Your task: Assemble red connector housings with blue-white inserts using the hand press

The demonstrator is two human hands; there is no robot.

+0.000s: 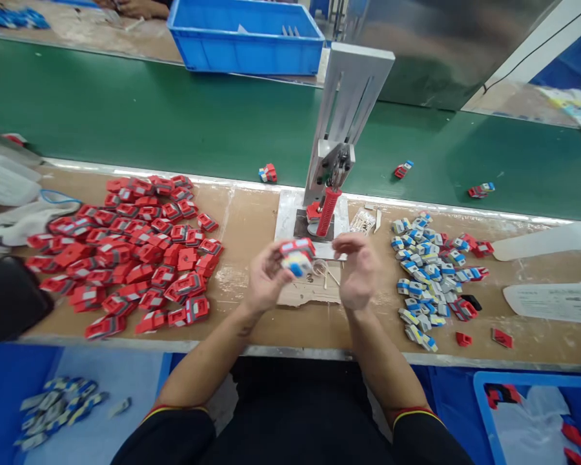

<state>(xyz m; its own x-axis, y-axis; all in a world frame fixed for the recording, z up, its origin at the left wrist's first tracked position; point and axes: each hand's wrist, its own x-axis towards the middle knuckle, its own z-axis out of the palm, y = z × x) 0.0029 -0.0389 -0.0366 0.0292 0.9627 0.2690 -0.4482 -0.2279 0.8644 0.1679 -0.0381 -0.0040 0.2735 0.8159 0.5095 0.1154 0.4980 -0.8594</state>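
Note:
My left hand (266, 278) holds a small toy piece (297, 256), red on top with white and blue below, just in front of the hand press. My right hand (357, 271) is beside it with fingers curled; a thin metal pin (325, 259) runs from its fingertips toward the piece. The press (341, 129) stands on its base plate (285, 219) behind both hands, with a red-gripped lever (328, 210).
A large pile of red parts (135, 245) lies left on the bench, and a pile of grey-blue parts (426, 271) right. A green conveyor (174, 116) carries stray pieces (268, 172). A blue bin (244, 35) sits beyond. Another person's hand (135, 6) shows top left.

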